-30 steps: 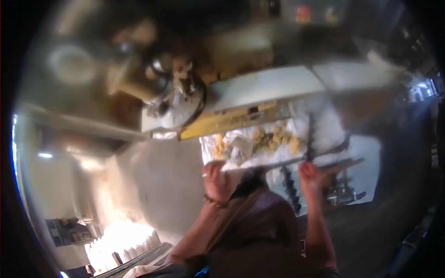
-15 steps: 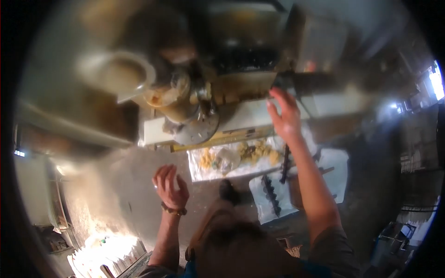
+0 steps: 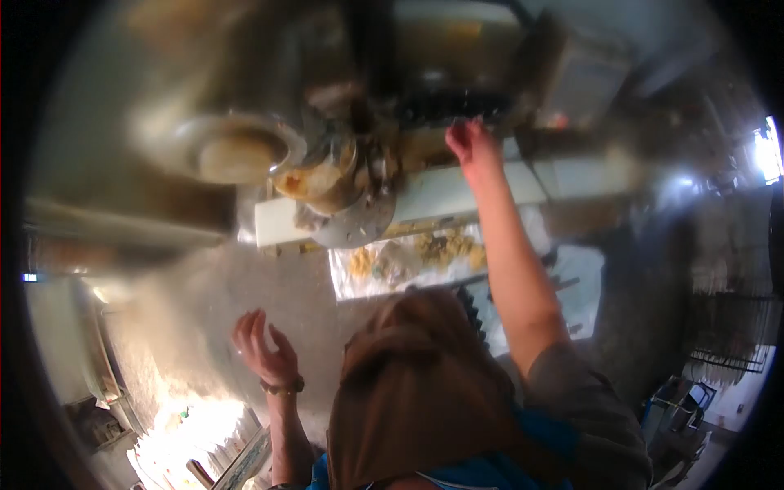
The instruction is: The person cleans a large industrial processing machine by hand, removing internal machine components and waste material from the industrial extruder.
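Observation:
My right hand [image 3: 471, 147] is stretched out and reaches up to the dark front of a grimy machine [image 3: 425, 106], fingertips at or near it; I cannot tell whether they touch. My left hand [image 3: 263, 349] hovers low over the floor with its fingers spread and nothing in it; a bracelet sits on the wrist. Below the machine lies a white sheet [image 3: 359, 282] with yellowish crumbly lumps [image 3: 445, 249] on it. My brown apron fills the lower middle of the view.
A round metal bowl [image 3: 233, 151] with pale contents sits at the machine's left. A white ledge [image 3: 441, 192] runs across the machine's front. A dark screw-shaped auger [image 3: 472, 310] lies on the sheet beside my right arm. Bright glare marks the floor at lower left.
Both hands let go of the sheet's edge. My right hand rose to the machine's front and shifted slightly left. My left hand dropped back and to the left, opening.

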A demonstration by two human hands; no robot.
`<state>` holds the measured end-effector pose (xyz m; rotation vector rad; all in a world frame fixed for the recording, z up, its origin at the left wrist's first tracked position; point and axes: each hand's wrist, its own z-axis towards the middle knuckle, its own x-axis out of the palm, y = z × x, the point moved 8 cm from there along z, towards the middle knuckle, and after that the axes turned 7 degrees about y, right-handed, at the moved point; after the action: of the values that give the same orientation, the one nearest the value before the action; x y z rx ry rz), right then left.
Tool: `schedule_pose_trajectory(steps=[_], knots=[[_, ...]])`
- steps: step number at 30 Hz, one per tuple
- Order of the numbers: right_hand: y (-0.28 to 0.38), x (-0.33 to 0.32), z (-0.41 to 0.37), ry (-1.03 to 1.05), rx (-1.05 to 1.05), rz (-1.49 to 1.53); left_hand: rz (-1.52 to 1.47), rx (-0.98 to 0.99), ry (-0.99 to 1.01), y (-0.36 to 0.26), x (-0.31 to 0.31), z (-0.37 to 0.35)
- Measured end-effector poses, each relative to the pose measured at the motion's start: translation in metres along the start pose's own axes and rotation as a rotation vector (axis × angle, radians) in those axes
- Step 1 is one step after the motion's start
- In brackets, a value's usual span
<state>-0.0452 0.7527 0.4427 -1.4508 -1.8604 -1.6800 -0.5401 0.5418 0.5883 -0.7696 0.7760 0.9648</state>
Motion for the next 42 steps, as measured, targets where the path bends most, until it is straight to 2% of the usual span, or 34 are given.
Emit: schedule_pose_trajectory(steps=[2, 4, 8, 10, 17, 22, 25, 27, 31, 36, 42], knots=[[-0.007, -0.001, 0.008, -0.024, 0.042, 0.046, 0.037, -0.027, 0.027, 0.002, -0.012, -0.013], [-0.012, 0.006, 0.011, -0.037, 0.078, 0.101, 0.112, -0.133, 0.035, 0.010, -0.022, -0.025], [-0.022, -0.002, 0.024, -0.079, 0.068, 0.106, 0.176, -0.165, 0.023, 0.011, -0.028, -0.048], [-0.026, -0.007, 0.025, -0.086, 0.055, 0.121, 0.186, -0.250, 0.051, 0.011, -0.026, -0.057], [-0.023, -0.011, 0.027, -0.088, 0.001, 0.192, 0.116, -0.188, 0.061, -0.001, -0.011, -0.041], [-0.028, -0.016, 0.033, -0.073, 0.001, 0.243, 0.142, -0.172, 0.024, 0.019, -0.022, -0.029], [-0.035, -0.020, 0.033, -0.137, -0.012, 0.276, 0.157, -0.151, -0.009, 0.027, -0.033, -0.029], [-0.031, -0.014, 0.028, -0.087, -0.074, 0.212, 0.157, -0.179, -0.005, 0.032, -0.037, -0.028], [-0.029, -0.015, 0.023, -0.109, -0.093, 0.180, 0.180, -0.191, -0.020, 0.038, -0.041, -0.032], [-0.026, -0.011, 0.021, -0.022, -0.115, 0.136, 0.205, -0.219, -0.012, 0.040, -0.043, -0.037], [-0.016, -0.005, 0.006, -0.061, -0.236, 0.088, 0.233, -0.233, 0.009, 0.033, -0.043, -0.044]])
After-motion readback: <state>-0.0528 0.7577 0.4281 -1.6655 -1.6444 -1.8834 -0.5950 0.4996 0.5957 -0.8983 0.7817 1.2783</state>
